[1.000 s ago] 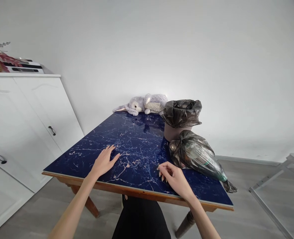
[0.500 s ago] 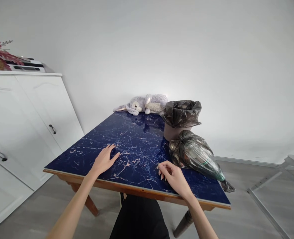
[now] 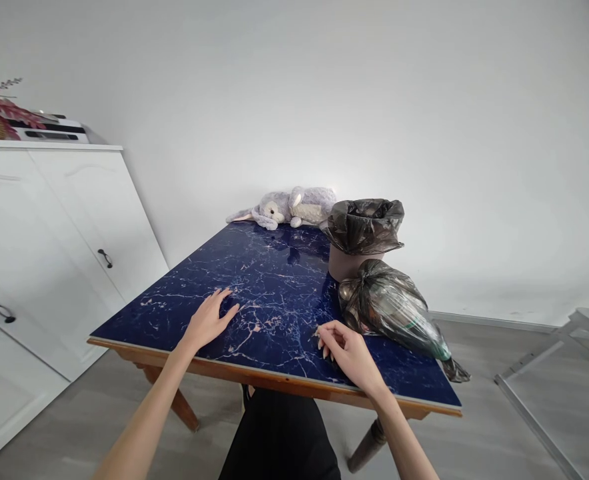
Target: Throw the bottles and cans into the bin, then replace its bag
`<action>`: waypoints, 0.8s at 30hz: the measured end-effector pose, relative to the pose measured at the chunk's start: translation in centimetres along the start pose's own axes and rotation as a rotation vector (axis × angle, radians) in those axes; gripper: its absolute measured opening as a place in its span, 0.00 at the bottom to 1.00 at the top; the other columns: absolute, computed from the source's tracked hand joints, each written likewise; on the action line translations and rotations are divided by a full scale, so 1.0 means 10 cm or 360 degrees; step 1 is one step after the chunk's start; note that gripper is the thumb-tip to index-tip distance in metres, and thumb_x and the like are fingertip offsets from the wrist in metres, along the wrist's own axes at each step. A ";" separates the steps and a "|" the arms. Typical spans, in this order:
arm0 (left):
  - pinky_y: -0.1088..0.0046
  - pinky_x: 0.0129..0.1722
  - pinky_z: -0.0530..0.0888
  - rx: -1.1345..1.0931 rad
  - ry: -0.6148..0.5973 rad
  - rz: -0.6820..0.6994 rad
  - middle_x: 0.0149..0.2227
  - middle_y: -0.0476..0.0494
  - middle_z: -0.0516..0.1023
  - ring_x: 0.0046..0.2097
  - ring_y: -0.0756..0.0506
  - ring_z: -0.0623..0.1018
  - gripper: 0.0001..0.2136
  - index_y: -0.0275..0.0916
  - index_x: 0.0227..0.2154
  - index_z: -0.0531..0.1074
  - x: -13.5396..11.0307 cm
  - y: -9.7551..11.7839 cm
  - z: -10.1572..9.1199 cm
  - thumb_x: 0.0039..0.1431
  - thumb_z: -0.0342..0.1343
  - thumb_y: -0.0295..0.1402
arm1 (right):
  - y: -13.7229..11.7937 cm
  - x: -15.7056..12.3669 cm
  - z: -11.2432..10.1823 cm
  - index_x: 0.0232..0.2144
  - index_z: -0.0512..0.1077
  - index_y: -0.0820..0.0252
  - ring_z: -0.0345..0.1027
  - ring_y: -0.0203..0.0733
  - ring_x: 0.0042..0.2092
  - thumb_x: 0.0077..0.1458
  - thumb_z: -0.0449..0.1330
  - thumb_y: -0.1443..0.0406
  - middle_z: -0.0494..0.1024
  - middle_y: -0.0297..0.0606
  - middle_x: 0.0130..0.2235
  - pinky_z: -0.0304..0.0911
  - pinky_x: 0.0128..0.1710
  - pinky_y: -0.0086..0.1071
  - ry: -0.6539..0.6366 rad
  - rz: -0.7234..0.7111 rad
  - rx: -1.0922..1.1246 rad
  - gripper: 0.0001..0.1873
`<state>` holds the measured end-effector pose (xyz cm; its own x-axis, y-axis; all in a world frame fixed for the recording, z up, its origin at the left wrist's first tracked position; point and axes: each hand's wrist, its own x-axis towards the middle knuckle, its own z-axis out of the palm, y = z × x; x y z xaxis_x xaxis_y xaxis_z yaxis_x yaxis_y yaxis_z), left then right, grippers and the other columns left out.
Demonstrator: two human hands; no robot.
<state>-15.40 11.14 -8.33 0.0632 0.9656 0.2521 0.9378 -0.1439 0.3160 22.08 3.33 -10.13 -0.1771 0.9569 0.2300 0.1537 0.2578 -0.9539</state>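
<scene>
My left hand (image 3: 208, 320) lies flat on the dark blue marble-patterned table (image 3: 269, 287), fingers stretched out, holding nothing. My right hand (image 3: 348, 353) rests on the table near its front edge with the fingers curled loosely under; nothing shows in them. Just right of that hand lies a tied dark garbage bag (image 3: 392, 308), full and on its side, not touched by either hand. Behind it stands a small bin (image 3: 362, 237) lined with a dark bag.
A grey plush toy (image 3: 287, 208) lies at the table's far edge by the white wall. A white cabinet (image 3: 39, 253) with dark handles stands at the left, a plant on top. A pale frame (image 3: 549, 393) lies on the grey floor at right.
The view has shifted slightly; both hands stay resting in nearly the same spots on the table.
</scene>
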 end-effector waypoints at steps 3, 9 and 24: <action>0.49 0.70 0.64 -0.0003 0.0008 0.0009 0.73 0.35 0.65 0.74 0.30 0.62 0.35 0.39 0.70 0.65 0.00 -0.01 0.01 0.70 0.46 0.58 | 0.00 0.00 0.00 0.39 0.75 0.57 0.71 0.39 0.31 0.68 0.57 0.42 0.78 0.36 0.33 0.65 0.36 0.33 0.0001 0.0000 0.0001 0.25; 0.49 0.70 0.65 -0.0017 0.0007 0.0020 0.72 0.37 0.65 0.74 0.31 0.62 0.34 0.42 0.69 0.65 0.00 0.00 -0.01 0.70 0.46 0.58 | -0.01 0.00 0.00 0.40 0.75 0.57 0.71 0.40 0.32 0.68 0.57 0.42 0.78 0.36 0.33 0.65 0.35 0.33 0.0000 0.0007 0.0000 0.25; 0.49 0.70 0.65 -0.0005 0.0009 0.0031 0.72 0.36 0.66 0.74 0.30 0.63 0.34 0.41 0.69 0.66 0.00 0.00 -0.01 0.70 0.45 0.58 | -0.04 -0.01 -0.01 0.40 0.76 0.57 0.71 0.40 0.31 0.66 0.58 0.40 0.79 0.37 0.33 0.66 0.34 0.33 0.0018 0.0000 0.0005 0.27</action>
<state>-15.43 11.10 -8.20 0.0795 0.9613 0.2637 0.9352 -0.1634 0.3141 22.11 3.14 -9.71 -0.1660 0.9584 0.2324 0.1505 0.2575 -0.9545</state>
